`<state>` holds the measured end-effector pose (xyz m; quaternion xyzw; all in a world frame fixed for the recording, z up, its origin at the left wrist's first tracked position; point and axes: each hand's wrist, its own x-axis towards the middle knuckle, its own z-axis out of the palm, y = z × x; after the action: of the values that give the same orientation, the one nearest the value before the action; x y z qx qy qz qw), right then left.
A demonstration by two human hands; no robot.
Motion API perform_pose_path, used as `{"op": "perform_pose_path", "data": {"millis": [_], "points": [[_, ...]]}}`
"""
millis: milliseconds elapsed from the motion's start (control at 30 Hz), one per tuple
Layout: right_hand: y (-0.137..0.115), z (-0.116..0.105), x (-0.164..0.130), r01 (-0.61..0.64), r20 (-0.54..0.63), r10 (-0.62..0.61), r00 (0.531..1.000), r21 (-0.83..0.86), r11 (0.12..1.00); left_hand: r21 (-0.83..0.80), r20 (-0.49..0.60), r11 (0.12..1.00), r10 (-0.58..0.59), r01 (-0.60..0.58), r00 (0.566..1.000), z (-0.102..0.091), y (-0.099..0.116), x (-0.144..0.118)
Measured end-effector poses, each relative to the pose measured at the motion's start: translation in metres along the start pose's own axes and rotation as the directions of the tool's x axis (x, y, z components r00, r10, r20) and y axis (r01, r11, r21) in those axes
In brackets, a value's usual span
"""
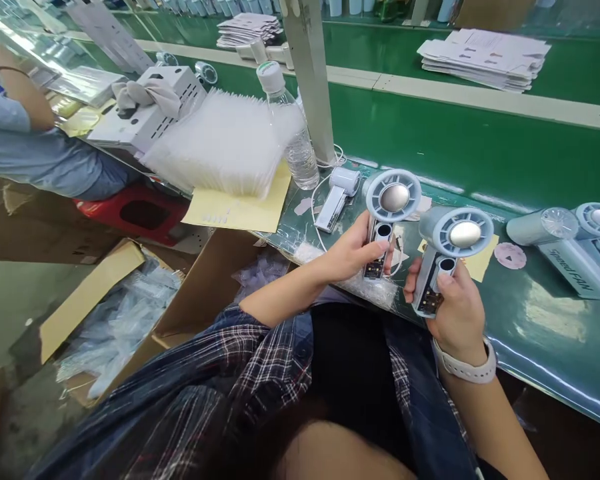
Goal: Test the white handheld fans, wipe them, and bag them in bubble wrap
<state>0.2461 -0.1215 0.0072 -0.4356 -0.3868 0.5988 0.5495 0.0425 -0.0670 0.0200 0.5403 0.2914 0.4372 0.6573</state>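
The right fingers [451,288] partly hide their fan handle [427,285].

A factory assembly line surrounds me. The left hand [353,250] and right hand [459,312] each grip a handheld fan [463,233] with its circuitry bare. Beyond them, a long green surface [430,127] carries stacks of flat white card [485,59]. More fans [543,227] lie right of the right hand. Left of the left hand, a cardboard box [87,297] holds clear plastic [123,317], and a co-worker [45,150] sits farther off.
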Motion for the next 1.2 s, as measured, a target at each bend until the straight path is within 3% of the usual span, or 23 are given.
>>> {"op": "perform_pose_path", "data": {"millis": [200, 333, 433, 600, 833, 933, 1033, 1200], "points": [[-0.001, 0.001, 0.003, -0.022, -0.007, 0.022, 1.000, 0.038, 0.999, -0.046, 0.050, 0.999, 0.032, -0.030, 0.998, -0.004, -0.007, 0.002], [-0.003, 0.000, 0.001, -0.061, -0.028, 0.063, 0.998, 0.058, 0.996, -0.110, -0.015, 0.993, 0.034, -0.036, 0.999, 0.000, -0.008, 0.002], [-0.005, -0.001, 0.000, -0.034, -0.035, 0.036, 0.999, 0.048, 0.998, -0.088, -0.044, 0.995, 0.050, -0.054, 0.998, 0.003, -0.004, 0.002], [-0.004, -0.004, 0.001, -0.024, -0.071, 0.025, 0.997, 0.018, 1.000, -0.035, 0.005, 0.999, 0.019, -0.019, 1.000, 0.001, -0.008, 0.002], [0.006, -0.011, 0.006, -0.033, -0.175, 0.034, 0.984, 0.007, 0.999, -0.003, -0.206, 0.985, -0.170, 0.173, 0.964, 0.002, -0.015, 0.001], [0.008, -0.011, 0.007, -0.085, -0.184, 0.101, 0.978, 0.093, 0.992, -0.158, -0.158, 0.969, -0.213, 0.188, 0.964, 0.004, -0.020, 0.003], [0.004, -0.010, 0.007, -0.174, -0.059, 0.190, 0.980, 0.209, 0.962, -0.276, -0.073, 0.950, -0.171, 0.145, 0.983, 0.003, -0.023, 0.007], [-0.007, -0.003, 0.000, -0.166, 0.011, 0.167, 0.986, 0.191, 0.968, -0.232, 0.053, 0.959, -0.157, 0.165, 0.986, 0.005, -0.010, -0.001]]}}
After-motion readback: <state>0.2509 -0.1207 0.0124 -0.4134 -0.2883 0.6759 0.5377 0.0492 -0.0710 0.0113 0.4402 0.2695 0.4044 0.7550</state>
